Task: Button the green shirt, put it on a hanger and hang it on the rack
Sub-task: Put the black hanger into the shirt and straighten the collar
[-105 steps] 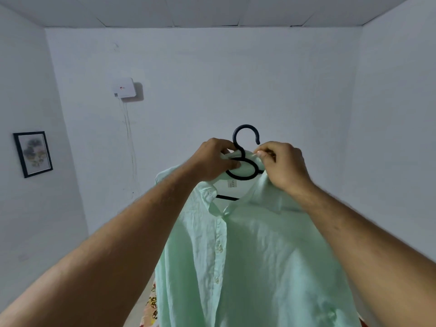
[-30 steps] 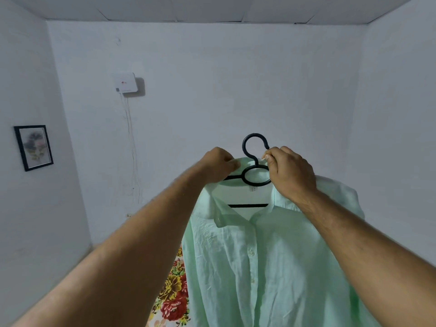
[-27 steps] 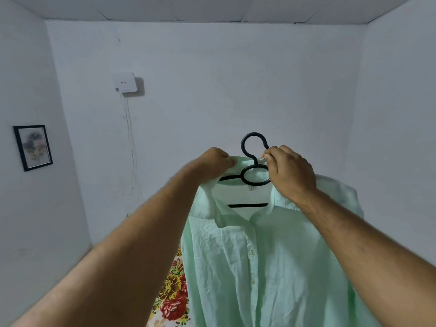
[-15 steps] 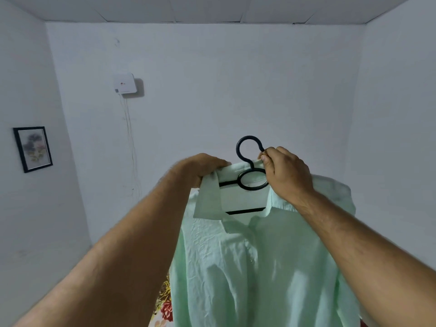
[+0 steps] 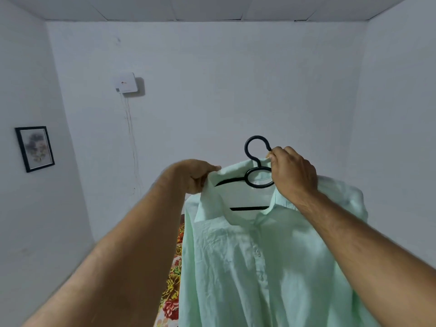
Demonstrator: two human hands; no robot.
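Grip on the collar [image 5: 212, 204] has shifted: the left hand [image 5: 193, 177] has slid away from the ring of the hanger [image 5: 257, 162] and now pinches the collar edge left of it, drawing it over the hanger's arm. The right hand [image 5: 292, 173] stays clamped on the hanger's neck. The green shirt [image 5: 259, 267] hangs below the hanger, seemingly seated, so hanging up comes next; no rack shows near it.
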